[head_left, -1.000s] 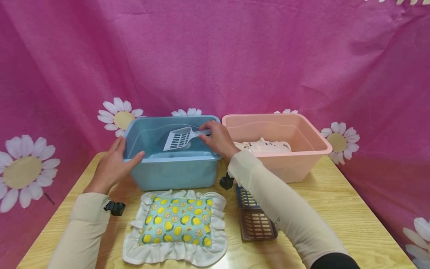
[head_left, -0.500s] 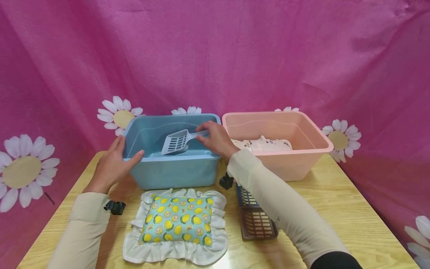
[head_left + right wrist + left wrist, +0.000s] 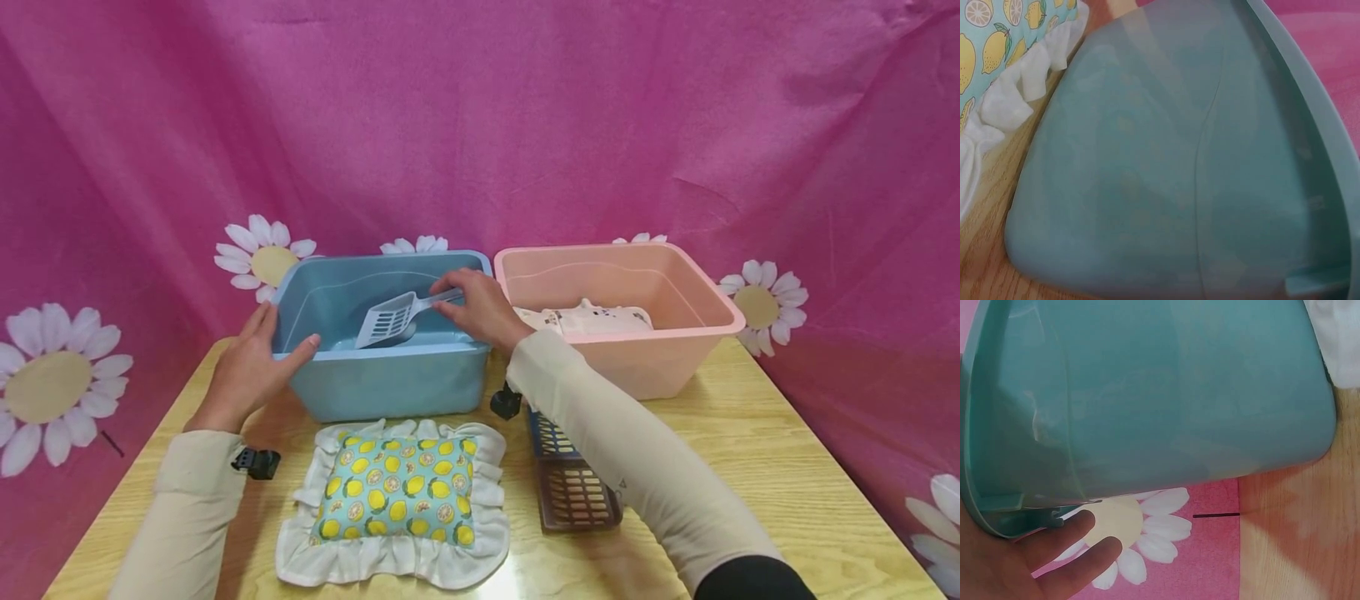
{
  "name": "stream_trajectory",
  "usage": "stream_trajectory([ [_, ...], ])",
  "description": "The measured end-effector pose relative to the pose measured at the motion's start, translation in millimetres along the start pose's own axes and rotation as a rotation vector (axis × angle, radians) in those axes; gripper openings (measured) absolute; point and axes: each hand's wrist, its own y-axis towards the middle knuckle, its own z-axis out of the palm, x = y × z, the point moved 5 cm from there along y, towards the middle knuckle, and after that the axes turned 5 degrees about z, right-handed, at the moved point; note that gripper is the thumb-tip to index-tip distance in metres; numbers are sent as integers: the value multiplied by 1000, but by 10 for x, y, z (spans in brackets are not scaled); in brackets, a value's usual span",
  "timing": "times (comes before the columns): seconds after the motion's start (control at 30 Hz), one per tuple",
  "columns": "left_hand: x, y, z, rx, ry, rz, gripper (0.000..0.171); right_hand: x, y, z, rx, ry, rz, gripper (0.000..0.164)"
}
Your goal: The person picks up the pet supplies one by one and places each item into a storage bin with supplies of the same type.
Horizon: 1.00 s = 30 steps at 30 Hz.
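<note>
My right hand point(image 3: 480, 307) pinches the handle of a pale grey slotted litter scoop point(image 3: 390, 318) between thumb and fingers. The scoop's blade tilts down to the left inside the blue plastic tub point(image 3: 390, 383), its tip close behind the front rim. At the tub's front left corner rests my left hand point(image 3: 243, 367), thumb along the rim and fingers extended at the side. In the left wrist view, two straight fingers point(image 3: 1085, 569) reach past the tub's rim. The right wrist view is filled by the tub's outer wall point(image 3: 1147, 156); neither the right hand nor the scoop shows there.
A pink tub point(image 3: 637, 362) with pale printed cloth items point(image 3: 600, 321) stands to the right. In front lies a lemon-print cushion point(image 3: 397, 492) with white ruffles. A slotted dark basket point(image 3: 577, 496) sits partly under my right forearm. A pink flowered curtain point(image 3: 480, 125) backs the wooden table point(image 3: 750, 467).
The scoop has lowered and shifted slightly left inside the blue tub, its blade tilting further down, with my right hand moving slightly left. My left hand has stayed at the corner.
</note>
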Motion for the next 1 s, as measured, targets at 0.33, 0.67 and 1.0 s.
stream_trajectory([
  [0.33,15,-14,7,2,-1,1,99,8,-23,-11,-23,29,-14,28],
  [0.67,-3,-9,24,-9,6,14,97,-20,-21,-14,-12,41,11,26],
  [1.0,-10,-22,6,-1,-5,23,98,38,-13,-124,22,62,1,27],
])
